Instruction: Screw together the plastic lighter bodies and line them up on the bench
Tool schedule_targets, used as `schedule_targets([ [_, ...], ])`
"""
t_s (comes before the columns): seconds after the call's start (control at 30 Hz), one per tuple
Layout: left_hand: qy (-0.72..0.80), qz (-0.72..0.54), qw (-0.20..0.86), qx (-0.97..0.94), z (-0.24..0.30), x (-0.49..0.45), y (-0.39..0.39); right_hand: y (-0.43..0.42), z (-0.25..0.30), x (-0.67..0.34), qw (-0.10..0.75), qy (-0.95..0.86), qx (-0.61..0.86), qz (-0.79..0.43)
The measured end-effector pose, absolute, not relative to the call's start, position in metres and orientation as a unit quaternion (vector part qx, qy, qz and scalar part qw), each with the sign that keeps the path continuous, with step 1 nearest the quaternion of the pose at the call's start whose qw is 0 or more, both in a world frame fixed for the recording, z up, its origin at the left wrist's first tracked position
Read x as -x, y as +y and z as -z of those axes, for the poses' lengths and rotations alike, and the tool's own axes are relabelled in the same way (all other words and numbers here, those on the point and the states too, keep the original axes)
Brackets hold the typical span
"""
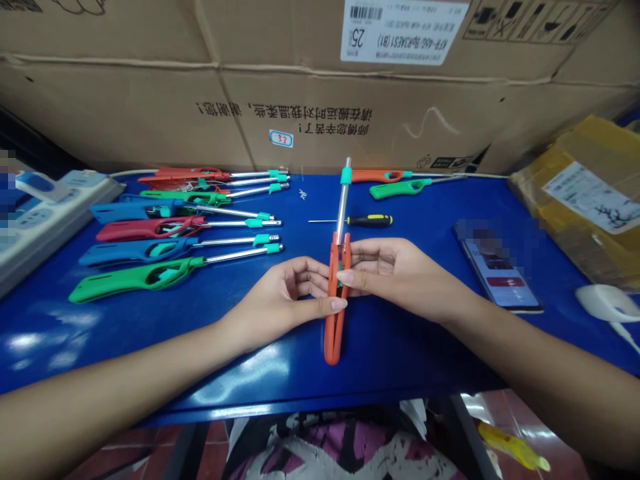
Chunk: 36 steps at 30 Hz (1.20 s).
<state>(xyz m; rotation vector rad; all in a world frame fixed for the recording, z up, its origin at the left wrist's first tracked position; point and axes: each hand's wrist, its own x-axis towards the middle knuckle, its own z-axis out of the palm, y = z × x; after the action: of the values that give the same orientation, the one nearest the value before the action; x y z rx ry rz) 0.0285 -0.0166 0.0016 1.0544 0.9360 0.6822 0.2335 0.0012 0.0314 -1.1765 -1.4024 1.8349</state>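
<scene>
Above the near part of the blue table [285, 380], straight out in front of me, there's the orange lighter [333, 261], up between both hands. Left hand [273, 293] is closed on it, thumb lying across the near side; right hand [407, 277] pinches from the other flank, thumb a touch farther up. And look at that seam! The two sides of the handle stand apart at the tube end, a bit of green [341, 264] peeping through, and they come together at the rounded butt.

Easy does it: I'd want even pressure from both thumbs, no twisting, so whatever sits inside stays in its seat. One hand should steady each side, and the metal tube [343, 210] mustn't be used as a lever. Low over the table is the place for this, I reckon, in case something small drops.

As for direction, the teal tip [346, 176] points away from me towards the cardboard, the butt towards my lap. Its long axis runs near to far, leaning slightly right at the far end, past the screwdriver [376, 220]. How steeply it's tilted off the table, I can't tell.
</scene>
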Motion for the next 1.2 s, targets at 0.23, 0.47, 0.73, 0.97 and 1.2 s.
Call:
schedule_targets([
  [0.23, 0.423, -0.307, 0.714, -0.466, -0.003, -0.028, -0.017, 0.002, -0.032, -0.234, 0.271, -0.521, 0.420, -0.692],
  [0.47, 0.434, -0.314, 0.681, -0.500, 0.000, -0.029, -0.016, 0.001, -0.023, -0.226, 0.300, -0.457, 0.460, -0.699],
  [0.73, 0.445, -0.205, 0.514, -0.704, -0.032, -0.002, -0.002, 0.001, -0.023, -0.233, 0.290, -0.658, 0.473, -0.509],
  [0.97, 0.455, -0.053, 0.154, -0.875, -0.050, 0.026, 0.007, -0.004, -0.034, -0.244, 0.270, -0.903, 0.331, -0.041],
  [1.2, 0.422, -0.071, 0.168, -0.888, -0.034, 0.020, 0.004, -0.003, -0.012, -0.233, 0.127, -0.952, 0.274, -0.039],
])
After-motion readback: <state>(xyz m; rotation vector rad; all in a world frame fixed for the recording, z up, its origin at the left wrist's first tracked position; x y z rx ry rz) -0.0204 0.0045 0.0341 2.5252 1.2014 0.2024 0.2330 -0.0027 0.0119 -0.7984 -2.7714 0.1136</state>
